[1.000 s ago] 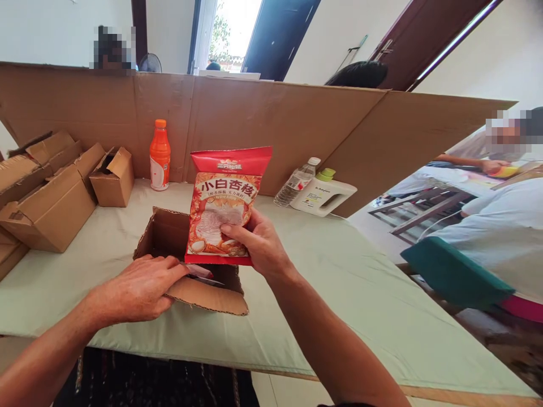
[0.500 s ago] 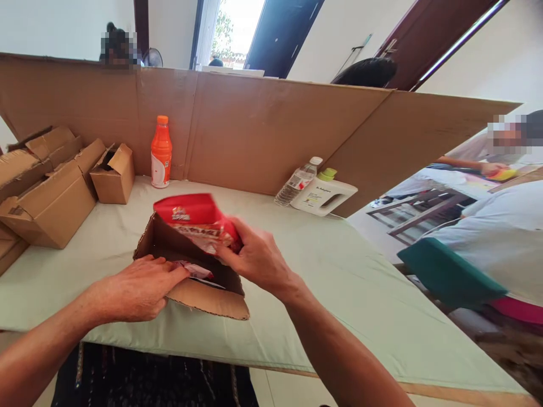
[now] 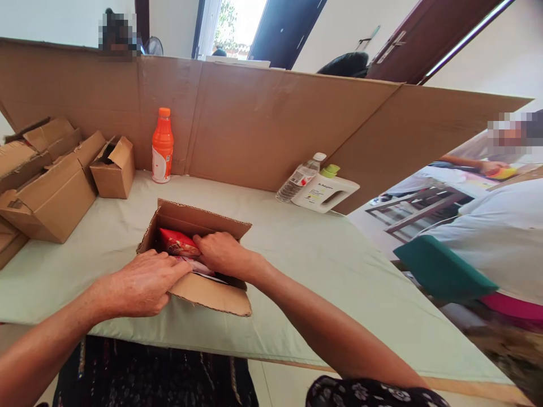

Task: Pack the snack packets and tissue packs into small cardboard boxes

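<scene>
An open cardboard box (image 3: 212, 295) lies on the cloth-covered table in front of me, its flaps spread. Inside, a red snack bag (image 3: 180, 242) sits against the far side, and my right hand (image 3: 220, 254) grips its right end. Closer to me in the box is a pink-and-white packet (image 3: 197, 265). My left hand (image 3: 146, 285) is closed over the near left edge of the box, with its thumb by the packet. Its fingertips are partly hidden inside.
Several cardboard boxes (image 3: 57, 198) stand at the left. An orange bottle (image 3: 163, 148) is upright near the cardboard partition (image 3: 254, 124). A clear water bottle (image 3: 299, 180) leans beside a white jug (image 3: 324, 191). Beyond the table's right edge, another person (image 3: 504, 220) sits.
My right hand has lowered the red snack bag from above the box into it. The left hand stays at the near edge.
</scene>
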